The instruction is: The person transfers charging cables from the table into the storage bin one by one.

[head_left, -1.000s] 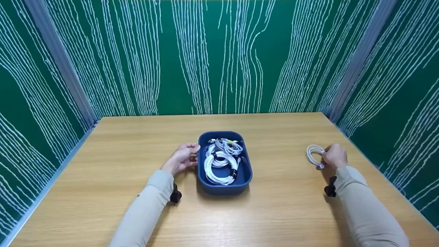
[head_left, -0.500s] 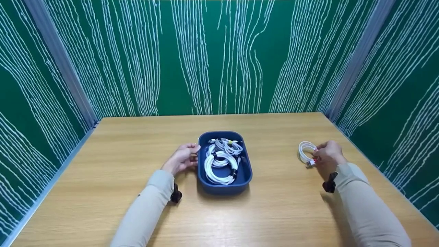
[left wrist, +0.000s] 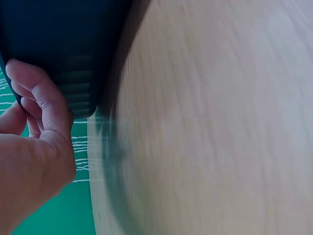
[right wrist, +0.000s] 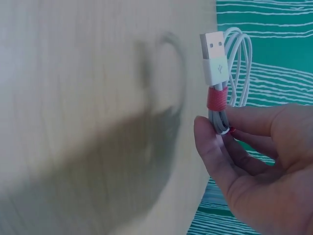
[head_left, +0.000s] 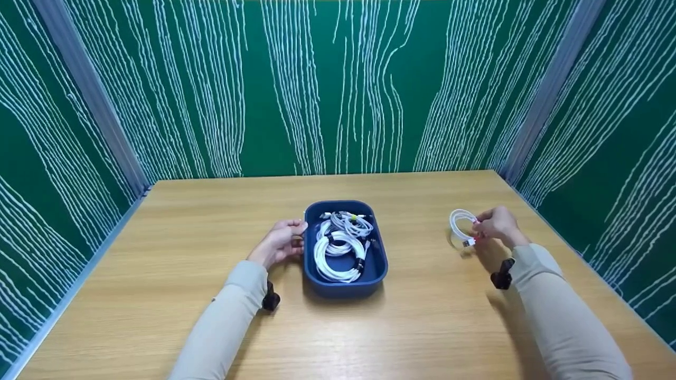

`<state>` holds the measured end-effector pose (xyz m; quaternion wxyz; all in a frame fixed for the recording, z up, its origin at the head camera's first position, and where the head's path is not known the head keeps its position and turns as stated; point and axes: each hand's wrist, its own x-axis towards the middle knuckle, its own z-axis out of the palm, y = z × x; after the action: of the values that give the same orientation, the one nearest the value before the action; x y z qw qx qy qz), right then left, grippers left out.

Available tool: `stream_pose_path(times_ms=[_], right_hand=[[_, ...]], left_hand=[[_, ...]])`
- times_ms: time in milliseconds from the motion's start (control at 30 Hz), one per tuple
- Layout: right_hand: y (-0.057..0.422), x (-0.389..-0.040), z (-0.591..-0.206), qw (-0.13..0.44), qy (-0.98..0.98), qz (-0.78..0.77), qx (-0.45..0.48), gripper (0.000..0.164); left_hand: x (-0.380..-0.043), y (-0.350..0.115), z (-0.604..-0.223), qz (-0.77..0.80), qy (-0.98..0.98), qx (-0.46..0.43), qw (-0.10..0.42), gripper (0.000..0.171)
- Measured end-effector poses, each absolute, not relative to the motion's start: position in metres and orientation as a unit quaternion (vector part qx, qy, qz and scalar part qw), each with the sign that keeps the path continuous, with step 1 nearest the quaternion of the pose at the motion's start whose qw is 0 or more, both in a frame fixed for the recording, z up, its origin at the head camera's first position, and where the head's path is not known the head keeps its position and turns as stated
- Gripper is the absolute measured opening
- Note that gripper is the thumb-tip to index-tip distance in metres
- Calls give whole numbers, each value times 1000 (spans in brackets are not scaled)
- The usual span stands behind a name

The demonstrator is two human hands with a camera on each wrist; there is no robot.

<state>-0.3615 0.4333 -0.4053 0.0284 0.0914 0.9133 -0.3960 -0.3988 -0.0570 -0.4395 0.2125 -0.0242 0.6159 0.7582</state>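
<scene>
A dark blue storage box (head_left: 346, 290) stands on the table, holding several coiled cables. My left hand (head_left: 280, 241) grips its left rim; in the left wrist view, curled fingers (left wrist: 46, 100) lie against the box's outer wall. In the box, a large white cable coil (head_left: 318, 258) with black ties lies at the front. Behind it is a smaller grey-white cable (head_left: 356, 228) with a yellow tag. Off to the right, my right hand (head_left: 498, 224) pinches a looped white USB cable (right wrist: 215, 71) above the table. A red band (right wrist: 217, 99) binds it near the USB plug, just above my fingertips.
The wooden table (head_left: 211, 211) extends around the box on all sides. Green walls with white wavy lines (head_left: 290, 79) enclose the back and both sides. Each wrist carries a small black camera (head_left: 502, 273).
My right hand has moved left and slightly toward the back with the USB cable, turning so the red band and plug show. The left hand and box have stayed in place.
</scene>
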Motion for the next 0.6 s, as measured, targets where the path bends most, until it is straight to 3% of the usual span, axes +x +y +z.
stream_pose_path(times_ms=[600], right_hand=[[403,-366,-386,21,909,-416,27,29]], left_hand=[[-398,-57,-439,762,612,-23,211,7]])
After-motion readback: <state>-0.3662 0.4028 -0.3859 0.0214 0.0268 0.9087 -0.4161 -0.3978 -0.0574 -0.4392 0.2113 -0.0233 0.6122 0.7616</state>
